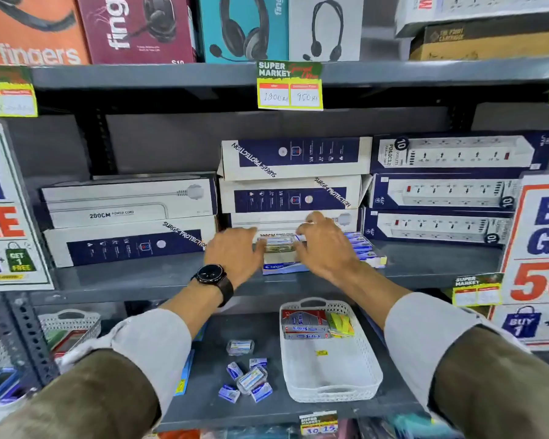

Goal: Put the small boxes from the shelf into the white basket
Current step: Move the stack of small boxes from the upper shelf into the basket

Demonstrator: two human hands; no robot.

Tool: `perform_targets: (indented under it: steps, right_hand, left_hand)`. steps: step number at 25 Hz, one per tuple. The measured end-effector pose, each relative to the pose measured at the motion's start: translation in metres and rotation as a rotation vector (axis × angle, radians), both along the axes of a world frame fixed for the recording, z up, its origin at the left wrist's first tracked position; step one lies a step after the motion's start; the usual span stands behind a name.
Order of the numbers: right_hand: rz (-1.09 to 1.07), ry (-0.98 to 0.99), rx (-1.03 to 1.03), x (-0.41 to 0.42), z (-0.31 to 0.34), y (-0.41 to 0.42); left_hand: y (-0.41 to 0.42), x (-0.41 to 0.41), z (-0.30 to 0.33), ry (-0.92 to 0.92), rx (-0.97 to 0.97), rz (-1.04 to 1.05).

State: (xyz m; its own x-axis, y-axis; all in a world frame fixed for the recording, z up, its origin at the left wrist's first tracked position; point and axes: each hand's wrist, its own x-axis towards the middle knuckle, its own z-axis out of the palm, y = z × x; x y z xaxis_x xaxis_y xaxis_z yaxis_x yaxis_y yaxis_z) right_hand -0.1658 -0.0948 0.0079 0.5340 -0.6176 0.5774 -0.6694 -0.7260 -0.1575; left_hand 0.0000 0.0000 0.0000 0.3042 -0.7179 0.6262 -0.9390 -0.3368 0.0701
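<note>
On the middle shelf, a stack of small boxes [279, 248] sits on a blue-and-white pack marked kangaro [278, 268]. My left hand [235, 253], with a black watch on the wrist, presses against the stack's left side. My right hand [322, 245] grips its right side and top. More small blue boxes [363, 248] lie in a row just right of my right hand. On the shelf below stands the white basket [333, 372], holding red-and-grey boxes and yellow-green packs at its far end.
Several small loose boxes [246, 377] lie on the lower shelf left of the basket. Long power-strip boxes [293, 175] are stacked behind my hands and to both sides. Another white basket [69, 324] stands at lower left. Promo signs flank the shelf.
</note>
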Motion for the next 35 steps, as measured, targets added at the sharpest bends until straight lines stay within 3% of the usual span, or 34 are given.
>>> perform_targets:
  steps: [4,7,9,12,20,24,29,35]
  right_hand:
    - [-0.083,-0.085,0.383,0.024,-0.001,-0.031]
    - [-0.123,-0.126,0.463,0.038,-0.008,-0.044]
    - [-0.170,-0.183,0.526,0.037,-0.009,-0.047]
    - [-0.161,-0.272,0.670,0.027,-0.012,-0.047]
    - [0.133,-0.579,0.744,-0.058,-0.027,0.043]
    - [0.225,-0.636,0.968,-0.100,-0.060,0.078]
    - [0.157,-0.600,1.134,-0.112,-0.125,0.065]
    - [-0.104,-0.600,1.125,-0.075,-0.223,-0.015]
  left_hand:
    - [-0.032,0.021,0.001,0.523,0.132,0.107]
    - [-0.051,0.029,-0.006,0.970,0.175,-0.014]
    - [-0.053,0.031,-0.009,1.083,0.180,-0.060]
    - [-0.043,0.026,-0.009,1.073,0.125,-0.076]
    - [0.064,-0.038,-0.026,0.973,-0.036,-0.190]
    - [0.106,-0.065,-0.055,1.037,0.089,-0.202]
    - [0.089,-0.072,-0.116,1.094,0.273,-0.112]
    - [-0.008,-0.068,-0.193,1.029,0.325,-0.005]
